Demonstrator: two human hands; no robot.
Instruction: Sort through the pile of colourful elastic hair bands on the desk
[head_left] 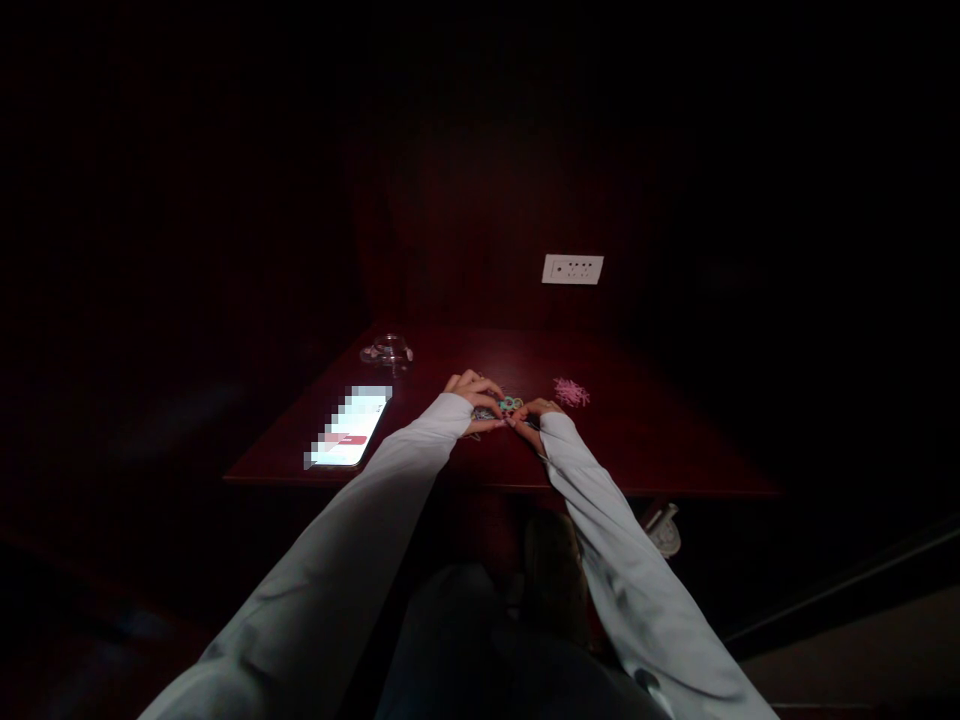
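Small green loopy thing between left grip and right grip, honestly can't tell if either's clamped on it. Thin pink strips heaped just beside right grip, dark reddish tabletop below. Pale-sleeved arms stretched forward, fingers curled.

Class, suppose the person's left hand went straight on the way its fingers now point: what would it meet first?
Most likely the small, green, looped piece, material unclear, lying just ahead of the left hand; they may be touching, but depth is hard to judge.
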